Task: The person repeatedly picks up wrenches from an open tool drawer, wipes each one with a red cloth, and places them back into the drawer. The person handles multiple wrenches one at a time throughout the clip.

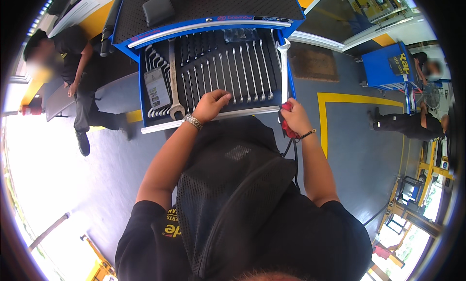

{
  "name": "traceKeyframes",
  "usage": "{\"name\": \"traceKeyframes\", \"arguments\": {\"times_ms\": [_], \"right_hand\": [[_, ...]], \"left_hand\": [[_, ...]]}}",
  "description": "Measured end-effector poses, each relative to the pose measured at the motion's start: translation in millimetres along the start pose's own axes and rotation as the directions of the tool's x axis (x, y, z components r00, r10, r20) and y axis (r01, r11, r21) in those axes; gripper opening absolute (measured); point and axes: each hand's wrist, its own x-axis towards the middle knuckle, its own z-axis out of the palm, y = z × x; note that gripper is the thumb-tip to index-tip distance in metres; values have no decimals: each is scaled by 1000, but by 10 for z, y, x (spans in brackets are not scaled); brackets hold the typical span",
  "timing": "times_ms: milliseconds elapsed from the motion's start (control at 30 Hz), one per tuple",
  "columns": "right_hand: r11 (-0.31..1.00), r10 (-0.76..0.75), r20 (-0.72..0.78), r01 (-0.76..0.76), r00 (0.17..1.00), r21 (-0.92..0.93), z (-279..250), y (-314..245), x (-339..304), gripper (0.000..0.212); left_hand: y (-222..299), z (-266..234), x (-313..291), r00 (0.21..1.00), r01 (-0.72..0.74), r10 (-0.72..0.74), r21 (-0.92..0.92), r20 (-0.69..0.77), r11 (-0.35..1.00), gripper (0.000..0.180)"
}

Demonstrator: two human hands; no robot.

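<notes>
One open drawer [250, 112] could pinch fingers if bumped shut. Over its right side, a long wrench [285, 72] might slip: left hand [212, 105] loosely curled, seemingly empty; right hand [297, 117] gripping only one end, plus a red item [289, 129].

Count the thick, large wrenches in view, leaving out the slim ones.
2: one large wrench lies in the drawer's left part; the other large wrench is in the right hand. More may be hidden.

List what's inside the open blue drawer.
Rows of wrenches, one large wrench, a flat packet, clear plastic packaging. Hidden: anything beneath the left hand or farther back under the cabinet top.
</notes>
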Motion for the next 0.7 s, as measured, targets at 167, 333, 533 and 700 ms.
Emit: {"name": "traceKeyframes", "arguments": {"times_ms": [167, 333, 533, 700], "right_hand": [[929, -30, -75, 0, 997, -369, -193, -80, 432, 30], [812, 4, -62, -39, 998, -582, -85, -253, 745, 46], [671, 77, 0, -52, 997, -740, 15, -526, 655, 70], [636, 136, 24, -69, 990, -768, 92, -668, 769, 70]], "left_hand": [[141, 43, -67, 992, -118, 121, 103, -21, 988, 33], [112, 11, -95, 990, -125, 130, 84, -48, 989, 31], [32, 44, -101, 980, -144, 150, 57, -129, 988, 30], [96, 26, -93, 995, -61, 66, 64, -76, 996, 30]]}}
